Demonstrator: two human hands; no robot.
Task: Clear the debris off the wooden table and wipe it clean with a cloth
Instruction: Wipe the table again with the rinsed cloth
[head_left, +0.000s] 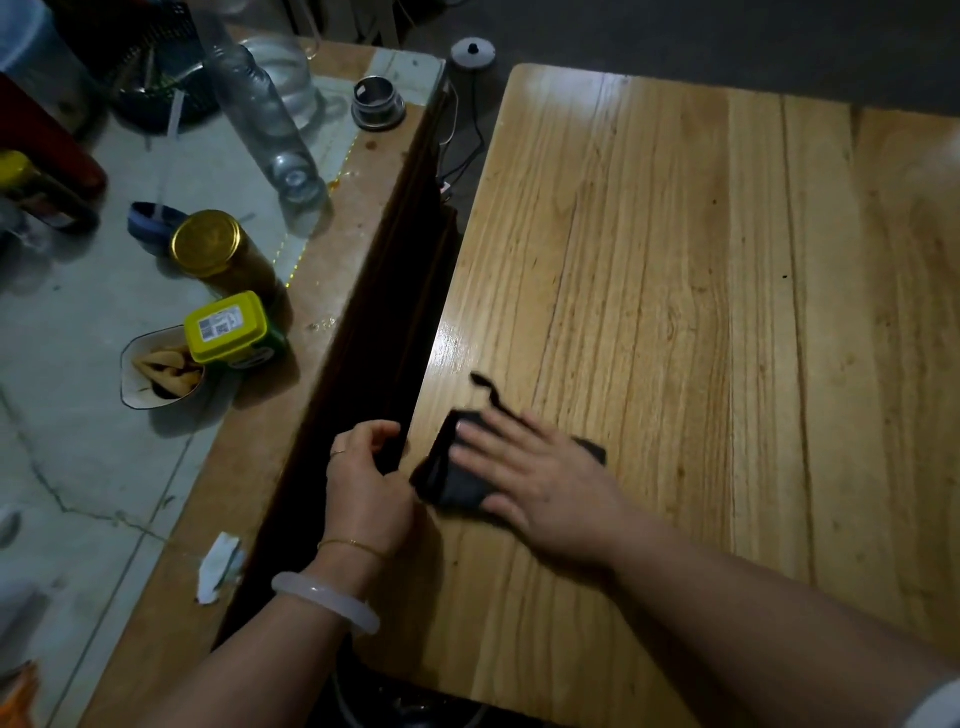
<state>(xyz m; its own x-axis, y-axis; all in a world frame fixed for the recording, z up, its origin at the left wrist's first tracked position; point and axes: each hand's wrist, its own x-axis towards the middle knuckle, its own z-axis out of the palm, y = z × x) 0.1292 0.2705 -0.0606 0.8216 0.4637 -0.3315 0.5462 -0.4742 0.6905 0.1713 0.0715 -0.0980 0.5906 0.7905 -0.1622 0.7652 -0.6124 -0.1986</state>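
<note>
The wooden table (701, 312) fills the right side of the head view, its planks glossy near the left edge. Two tiny dark specks (784, 277) lie on its middle. A dark cloth (457, 486) with a loose trailing thread lies close to the table's left edge. My right hand (530, 478) presses flat on the cloth with straight, spread fingers. My left hand (363, 478) hangs in the gap right beside that edge, level with the cloth, fingers curled inward. Nothing shows in its palm.
A dark gap separates the wooden table from a glass-topped table (104, 441) on the left. That one carries a gold-lidded jar (208, 249), a yellow-lidded tub (228, 327), a bowl of scraps (156, 369), a clear bottle (260, 109) and a scrap of paper (218, 566).
</note>
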